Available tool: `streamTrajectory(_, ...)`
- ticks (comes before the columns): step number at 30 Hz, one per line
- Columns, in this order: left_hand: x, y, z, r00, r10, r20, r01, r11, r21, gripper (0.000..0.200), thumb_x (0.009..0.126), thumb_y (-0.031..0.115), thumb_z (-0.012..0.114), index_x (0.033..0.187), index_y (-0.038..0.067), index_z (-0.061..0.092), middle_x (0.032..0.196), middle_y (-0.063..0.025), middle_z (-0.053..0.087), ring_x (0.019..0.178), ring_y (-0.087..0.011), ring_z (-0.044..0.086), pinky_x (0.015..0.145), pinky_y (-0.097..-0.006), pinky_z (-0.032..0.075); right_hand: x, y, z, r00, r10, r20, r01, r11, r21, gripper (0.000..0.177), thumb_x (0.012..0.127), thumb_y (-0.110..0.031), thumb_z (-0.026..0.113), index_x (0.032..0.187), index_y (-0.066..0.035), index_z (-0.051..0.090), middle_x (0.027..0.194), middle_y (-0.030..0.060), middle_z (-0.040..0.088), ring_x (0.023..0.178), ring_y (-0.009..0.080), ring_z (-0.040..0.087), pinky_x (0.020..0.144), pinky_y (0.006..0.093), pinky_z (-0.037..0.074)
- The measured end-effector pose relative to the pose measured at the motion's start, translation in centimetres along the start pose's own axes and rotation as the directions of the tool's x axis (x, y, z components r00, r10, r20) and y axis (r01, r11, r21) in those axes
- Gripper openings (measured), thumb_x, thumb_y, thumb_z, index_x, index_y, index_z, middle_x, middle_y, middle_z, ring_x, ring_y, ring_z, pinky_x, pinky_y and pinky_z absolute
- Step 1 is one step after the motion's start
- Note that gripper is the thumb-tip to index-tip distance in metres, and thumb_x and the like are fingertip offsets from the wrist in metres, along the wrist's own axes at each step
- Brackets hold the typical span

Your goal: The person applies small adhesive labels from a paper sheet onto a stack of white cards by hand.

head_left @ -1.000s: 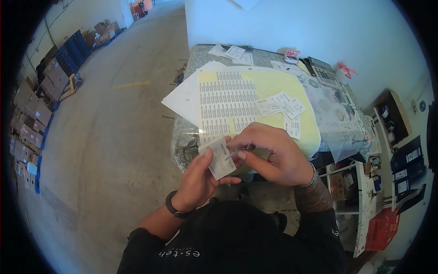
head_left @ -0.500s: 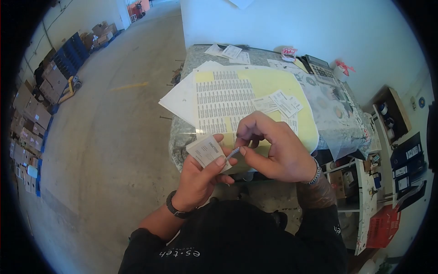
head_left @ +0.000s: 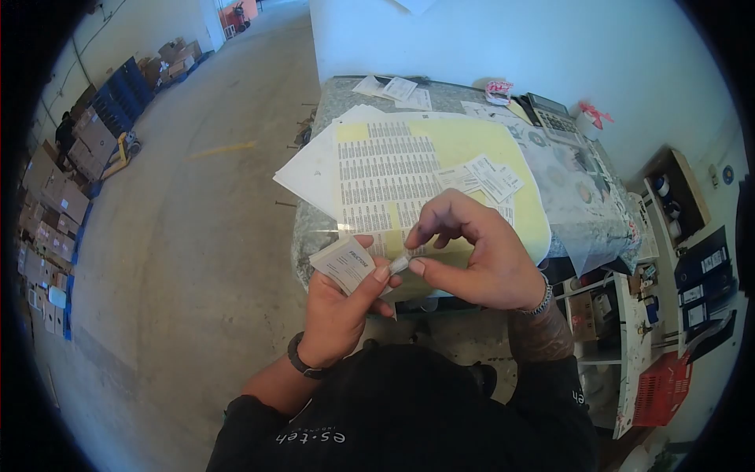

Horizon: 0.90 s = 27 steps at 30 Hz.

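Note:
My left hand (head_left: 336, 303) grips a small stack of printed paper leaflets (head_left: 346, 266), its thumb pressed on top near the right edge. A small whitish sticker label (head_left: 399, 263) sits at that edge, between my left thumb and the fingertips of my right hand (head_left: 480, 256). The right thumb and index finger are curled in a pinch around the label. Below the hands on the table lies a sheet of printed sticker labels (head_left: 385, 169) with yellow backing showing where labels are gone. More printed leaflets (head_left: 494, 179) rest on its right part.
On the marbled table (head_left: 326, 106) are white sheets (head_left: 305, 175), further leaflets (head_left: 413, 97) and a calculator (head_left: 553, 119). Shelving (head_left: 625, 354) and a red basket (head_left: 662, 389) stand at the right. Boxes (head_left: 59, 189) and a yellow pallet jack (head_left: 119, 156) are across the floor.
The leaflet stack has shifted slightly left and tilted. The label between the hands has turned to show a broader, paler face. A dark figure appears beside the far boxes at left.

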State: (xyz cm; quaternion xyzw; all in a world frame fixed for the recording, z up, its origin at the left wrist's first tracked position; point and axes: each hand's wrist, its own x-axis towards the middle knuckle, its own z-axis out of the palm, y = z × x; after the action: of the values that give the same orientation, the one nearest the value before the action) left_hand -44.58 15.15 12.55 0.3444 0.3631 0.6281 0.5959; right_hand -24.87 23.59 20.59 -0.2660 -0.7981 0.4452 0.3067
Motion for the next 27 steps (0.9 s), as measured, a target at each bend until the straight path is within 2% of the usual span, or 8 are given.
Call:
streamTrajectory(4, 0.1, -0.1, 0.2, 0.999, 0.01, -0.036, -0.01, 1.0, -0.007, 0.048, 0.097, 0.011, 0.069, 0.137, 0.001, 0.045, 0.111, -0.0094, 0.065, 0.098, -0.0197, 0.07, 0.061, -0.0264, 0.06, -0.2, 0.0, 0.4, 0.999, 0.034, 0.007, -0.035, 0.992, 0.119, 0.024, 0.086, 0.0, 0.072, 0.103, -0.004, 0.055, 0.099, 0.0048, 0.065, 0.098, 0.012, 0.063, 0.087, 0.0308, 0.05)
streamTrajectory(7, 0.1, 0.0, 0.1, 1.0, -0.013, -0.027, 0.013, 1.0, -0.002, 0.05, 0.096, 0.01, 0.07, 0.138, 0.001, 0.044, 0.11, -0.0105, 0.065, 0.098, -0.0199, 0.07, 0.061, -0.0266, 0.06, -0.1, 0.6, 0.5, 0.998, 0.063, -0.019, -0.06, 0.993, 0.097, 0.024, 0.086, -0.001, 0.072, 0.1, -0.004, 0.054, 0.096, 0.0042, 0.065, 0.096, 0.0109, 0.062, 0.087, 0.0304, 0.049)
streamTrajectory(11, 0.1, 0.2, 0.2, 1.0, -0.009, 0.016, 0.008, 0.999, 0.051, 0.041, 0.1, 0.013, 0.063, 0.137, 0.005, 0.045, 0.114, -0.0081, 0.064, 0.098, -0.0204, 0.069, 0.056, -0.0302, 0.06, 0.1, 0.7, 0.6, 0.993, -0.042, -0.108, 0.041, 0.999, -0.009, 0.022, 0.086, 0.002, 0.07, 0.097, -0.005, 0.052, 0.093, 0.0037, 0.064, 0.091, 0.0097, 0.058, 0.088, 0.0289, 0.046)
streamTrajectory(13, 0.1, 0.7, 0.1, 0.992, -0.1, 0.075, 0.114, 0.973, -0.201, 0.039, 0.105, 0.021, 0.055, 0.139, 0.005, 0.045, 0.117, -0.0096, 0.062, 0.097, -0.0221, 0.07, 0.056, -0.0318, 0.061, 0.1, 0.6, 0.4, 0.985, -0.088, -0.147, 0.081, 0.995, -0.055, 0.022, 0.086, 0.003, 0.069, 0.097, -0.005, 0.052, 0.092, 0.0036, 0.064, 0.09, 0.0093, 0.057, 0.088, 0.0284, 0.045)
streamTrajectory(16, 0.1, 0.5, -0.4, 0.988, -0.127, 0.086, 0.133, 0.989, -0.069, 0.04, 0.107, 0.025, 0.049, 0.141, 0.005, 0.044, 0.117, -0.0107, 0.06, 0.097, -0.0227, 0.07, 0.057, -0.0323, 0.062, 0.2, 0.1, 0.2, 0.988, -0.069, -0.138, 0.069, 0.998, -0.01, 0.021, 0.086, 0.002, 0.068, 0.098, -0.006, 0.052, 0.095, 0.0037, 0.065, 0.092, 0.0093, 0.056, 0.087, 0.028, 0.044)
streamTrajectory(18, 0.1, 0.6, -0.3, 0.989, -0.126, 0.074, 0.131, 0.989, -0.067, 0.04, 0.107, 0.024, 0.049, 0.141, 0.005, 0.044, 0.116, -0.0107, 0.06, 0.097, -0.0224, 0.07, 0.057, -0.0324, 0.063, 0.3, 0.2, 0.5, 0.969, -0.121, -0.214, 0.102, 0.99, -0.095, 0.019, 0.084, -0.008, 0.071, 0.098, -0.004, 0.058, 0.091, 0.003, 0.065, 0.085, 0.0128, 0.06, 0.077, 0.0288, 0.046)
streamTrajectory(21, 0.2, 0.6, -0.4, 0.99, -0.121, 0.066, 0.127, 0.987, -0.103, 0.04, 0.107, 0.023, 0.048, 0.142, 0.004, 0.043, 0.115, -0.0113, 0.06, 0.099, -0.0221, 0.07, 0.057, -0.0327, 0.063, -0.1, 0.6, 1.2, 0.973, -0.078, -0.218, 0.075, 0.997, -0.023, 0.022, 0.084, -0.01, 0.073, 0.099, -0.004, 0.059, 0.095, 0.0037, 0.066, 0.088, 0.013, 0.06, 0.077, 0.0291, 0.046)
streamTrajectory(27, 0.3, 0.7, -0.1, 0.989, -0.125, 0.08, 0.135, 0.98, -0.146, 0.042, 0.107, 0.022, 0.047, 0.144, 0.004, 0.04, 0.119, -0.0142, 0.061, 0.103, -0.0231, 0.069, 0.059, -0.0343, 0.065, -0.6, 1.4, 2.0, 0.977, -0.064, -0.202, 0.058, 0.998, -0.037, 0.022, 0.084, -0.01, 0.075, 0.096, -0.004, 0.058, 0.089, 0.0031, 0.067, 0.085, 0.0132, 0.06, 0.077, 0.0289, 0.046)
